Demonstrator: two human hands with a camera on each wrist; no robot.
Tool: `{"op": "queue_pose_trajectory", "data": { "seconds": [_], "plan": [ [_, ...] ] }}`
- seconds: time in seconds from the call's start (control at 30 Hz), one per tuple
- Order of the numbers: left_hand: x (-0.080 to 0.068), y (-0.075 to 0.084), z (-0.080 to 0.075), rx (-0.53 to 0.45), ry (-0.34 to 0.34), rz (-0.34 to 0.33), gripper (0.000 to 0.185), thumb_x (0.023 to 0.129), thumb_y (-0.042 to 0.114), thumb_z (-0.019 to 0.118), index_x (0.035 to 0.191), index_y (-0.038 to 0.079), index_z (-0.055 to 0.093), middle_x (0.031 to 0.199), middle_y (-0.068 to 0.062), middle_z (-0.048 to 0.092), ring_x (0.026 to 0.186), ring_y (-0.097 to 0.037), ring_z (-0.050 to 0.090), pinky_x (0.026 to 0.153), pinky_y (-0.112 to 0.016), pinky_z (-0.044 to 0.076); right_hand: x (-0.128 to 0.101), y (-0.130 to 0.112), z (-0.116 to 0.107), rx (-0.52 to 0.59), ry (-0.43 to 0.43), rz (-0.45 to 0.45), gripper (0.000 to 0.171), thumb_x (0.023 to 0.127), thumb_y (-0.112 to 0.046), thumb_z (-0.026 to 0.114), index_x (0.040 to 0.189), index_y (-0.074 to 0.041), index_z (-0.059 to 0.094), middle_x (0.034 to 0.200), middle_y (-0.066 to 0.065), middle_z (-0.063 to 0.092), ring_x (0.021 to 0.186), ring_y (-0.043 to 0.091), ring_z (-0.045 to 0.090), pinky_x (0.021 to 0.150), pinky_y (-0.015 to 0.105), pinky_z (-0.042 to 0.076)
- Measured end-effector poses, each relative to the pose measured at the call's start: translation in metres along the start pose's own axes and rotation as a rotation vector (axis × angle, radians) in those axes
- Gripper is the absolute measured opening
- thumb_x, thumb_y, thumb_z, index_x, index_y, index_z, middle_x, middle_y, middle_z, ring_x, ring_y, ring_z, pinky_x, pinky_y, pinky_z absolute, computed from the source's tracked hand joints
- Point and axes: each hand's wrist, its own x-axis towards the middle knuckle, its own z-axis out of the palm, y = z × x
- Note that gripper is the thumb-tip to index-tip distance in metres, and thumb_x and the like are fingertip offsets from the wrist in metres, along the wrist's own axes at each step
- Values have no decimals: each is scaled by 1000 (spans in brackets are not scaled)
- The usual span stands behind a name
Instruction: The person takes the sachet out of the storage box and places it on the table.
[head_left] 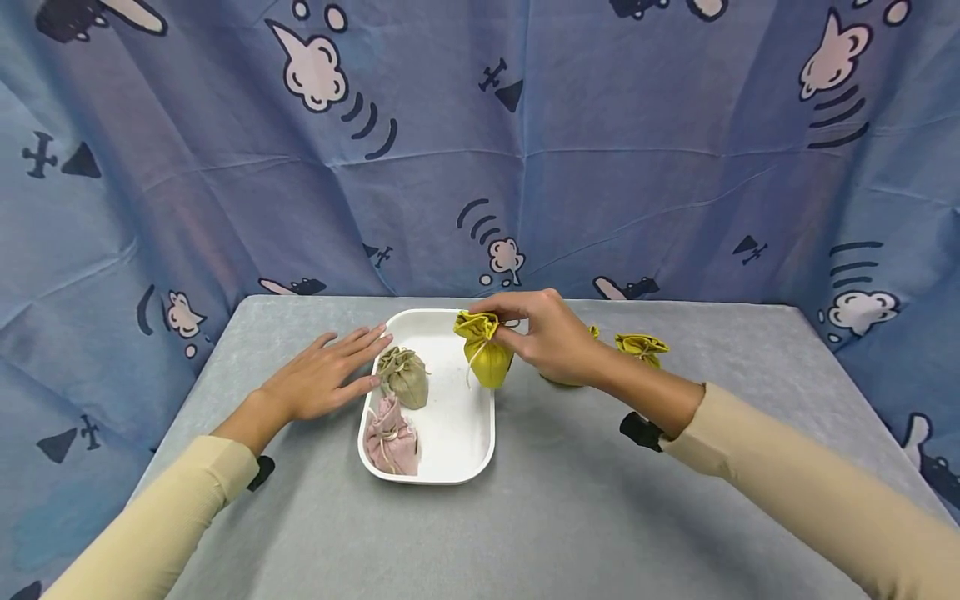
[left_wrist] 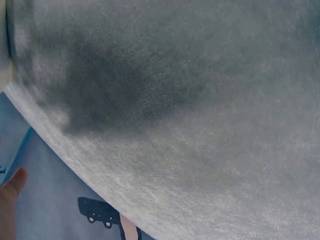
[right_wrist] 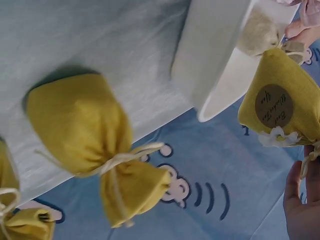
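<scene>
My right hand (head_left: 551,337) pinches a yellow drawstring pouch (head_left: 489,360) by its gathered neck, over the right side of a white tray (head_left: 453,467). In the right wrist view this held pouch (right_wrist: 285,82) shows a round brown label and a white flower. My left hand (head_left: 322,375) has its fingers spread at the tray's left rim, beside a beige-green pouch (head_left: 408,382). Whether it touches the rim or that pouch I cannot tell. A pink pouch (head_left: 392,442) lies in the tray's near left corner. Only a fingertip (left_wrist: 17,181) shows in the left wrist view.
Two more yellow pouches stand on the grey table right of the tray. One yellow pouch (right_wrist: 80,117) is mostly behind my right hand in the head view; the other (head_left: 643,347) is farther right. A blue patterned curtain (head_left: 420,192) hangs behind the table.
</scene>
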Motion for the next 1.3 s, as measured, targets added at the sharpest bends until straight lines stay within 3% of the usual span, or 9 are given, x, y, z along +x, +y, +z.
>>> {"op": "queue_pose_trajectory", "data": {
  "seconds": [0.3,0.8,1.3],
  "plan": [
    [0,0,1,8,9,3,64,104,50,42,158,17,31,164,-5,25,148,-30,28,112,-65,24,-11,18,-9,-50,54,38,35,86,12,68,116,-4,73,114,7,73,102,20,70,90,37,56],
    [1,0,-1,17,-2,-1,65,104,51,43,159,18,29,164,-4,23,148,-31,27,112,-64,24,-27,51,-1,-98,84,71,27,83,13,69,107,1,72,109,13,73,97,27,70,88,40,56],
    [1,0,-1,22,-1,1,65,104,51,42,159,18,29,164,-4,23,147,-32,28,112,-64,25,-33,67,12,-89,1,145,28,83,12,69,108,-1,72,111,13,72,103,29,69,91,41,55]
  ]
}}
